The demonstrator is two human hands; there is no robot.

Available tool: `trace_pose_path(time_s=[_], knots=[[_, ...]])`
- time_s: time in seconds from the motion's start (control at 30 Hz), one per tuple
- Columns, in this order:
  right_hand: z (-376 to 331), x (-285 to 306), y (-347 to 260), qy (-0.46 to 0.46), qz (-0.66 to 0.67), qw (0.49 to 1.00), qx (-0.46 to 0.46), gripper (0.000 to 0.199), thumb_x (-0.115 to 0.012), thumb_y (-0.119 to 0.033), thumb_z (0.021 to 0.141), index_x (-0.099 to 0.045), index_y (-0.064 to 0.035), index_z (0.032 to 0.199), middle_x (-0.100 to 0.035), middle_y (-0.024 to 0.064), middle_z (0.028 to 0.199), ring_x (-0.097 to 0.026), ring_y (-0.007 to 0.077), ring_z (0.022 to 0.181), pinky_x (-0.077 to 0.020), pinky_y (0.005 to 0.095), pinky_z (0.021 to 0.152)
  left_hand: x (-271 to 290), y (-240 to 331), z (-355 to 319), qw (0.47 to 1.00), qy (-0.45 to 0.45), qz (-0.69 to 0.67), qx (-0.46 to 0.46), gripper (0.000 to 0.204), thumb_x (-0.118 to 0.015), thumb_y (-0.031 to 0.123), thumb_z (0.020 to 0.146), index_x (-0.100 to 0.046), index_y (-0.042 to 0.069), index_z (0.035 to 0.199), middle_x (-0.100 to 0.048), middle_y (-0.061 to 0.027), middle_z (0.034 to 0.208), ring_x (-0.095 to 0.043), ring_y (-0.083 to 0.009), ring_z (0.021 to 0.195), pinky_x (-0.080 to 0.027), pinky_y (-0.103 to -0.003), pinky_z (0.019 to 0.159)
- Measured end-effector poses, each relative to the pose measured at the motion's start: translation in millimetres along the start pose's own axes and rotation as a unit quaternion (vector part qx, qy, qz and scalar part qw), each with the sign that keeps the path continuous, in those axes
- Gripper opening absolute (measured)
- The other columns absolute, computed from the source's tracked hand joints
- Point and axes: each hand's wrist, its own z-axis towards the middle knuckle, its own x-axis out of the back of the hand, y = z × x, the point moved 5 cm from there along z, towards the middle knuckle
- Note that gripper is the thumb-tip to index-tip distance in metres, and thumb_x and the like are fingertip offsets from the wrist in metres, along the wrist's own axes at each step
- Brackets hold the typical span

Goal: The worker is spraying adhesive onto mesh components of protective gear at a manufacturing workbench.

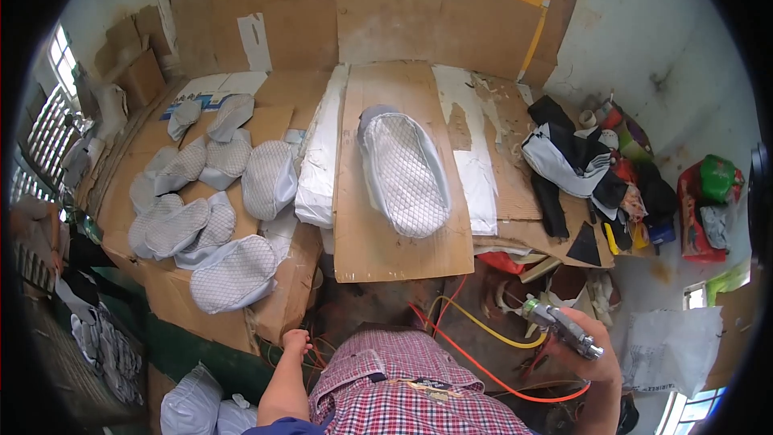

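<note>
White quilted piece (408,173): one, lying on a cardboard board (403,262) at twelve o'clock. Count about ten similar pieces (268,180), overlapping, at ten to eleven; one spray gun (564,328), clasped in the right hand (597,366) near three; at least two hoses (538,399). Left hand (296,342) near nine, curled; cannot tell whether around anything. Apparently readying to spray; calls next for aiming at the central piece.

a red bag (691,225) and a white sack (672,346) are at right.
</note>
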Motion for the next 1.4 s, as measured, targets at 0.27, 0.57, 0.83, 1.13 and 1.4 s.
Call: trace_pose_path(time_s=[0.27,0.57,0.83,1.13,1.4], knots=[[4,16,4,0.049,-0.022,0.998,-0.011,0.042,-0.062,0.002,0.072,-0.051,-0.0008,0.112,-0.060,0.0028,0.080,-0.052,0.0077,0.068,-0.0426,0.0216,0.063,-14,30,6,0.999,-0.011,-0.034,-0.039,0.009,-0.052,0.013,0.079,-0.058,0.009,0.083,-0.058,-0.0020,0.067,-0.054,-0.0123,0.045,-0.039,-0.023,0.037],[50,15,-1,0.112,0.151,0.981,0.046,0.046,-0.059,0.001,0.074,-0.044,0.0046,0.117,-0.056,0.0040,0.078,-0.054,0.0109,0.068,-0.0449,0.0235,0.062,-186,188,-59,0.930,-0.241,-0.202,-0.193,0.027,-0.061,0.011,0.076,-0.054,0.006,0.101,-0.061,-0.0045,0.079,-0.057,-0.0123,0.063,-0.045,-0.022,0.054],[63,44,27,-0.035,0.040,0.997,0.060,0.043,-0.062,0.003,0.069,-0.052,0.0006,0.111,-0.059,0.0034,0.076,-0.054,0.0087,0.065,-0.0432,0.0223,0.060,-263,252,-110,0.916,-0.195,-0.320,-0.144,0.014,-0.059,0.016,0.079,-0.052,0.007,0.087,-0.058,-0.0047,0.076,-0.055,-0.0159,0.062,-0.045,-0.029,0.054],[132,62,65,-0.056,0.133,0.985,0.090,0.036,-0.060,0.003,0.072,-0.053,0.0023,0.107,-0.058,0.0038,0.077,-0.055,0.0093,0.064,-0.0437,0.0218,0.058,-248,297,-162,0.888,-0.181,-0.402,-0.134,0.009,-0.055,0.014,0.077,-0.053,0.008,0.083,-0.058,-0.0058,0.071,-0.057,-0.0189,0.062,-0.047,-0.033,0.059],[196,55,102,0.047,0.237,0.970,0.036,0.044,-0.061,-0.007,0.076,-0.043,0.0038,0.114,-0.057,0.0067,0.075,-0.054,0.0108,0.067,-0.0438,0.0208,0.061,-157,398,-304,0.764,-0.325,-0.500,-0.245,0.027,-0.048,0.019,0.079,-0.054,0.003,0.100,-0.060,-0.0083,0.095,-0.058,-0.0245,0.088,-0.047,-0.040,0.078]])
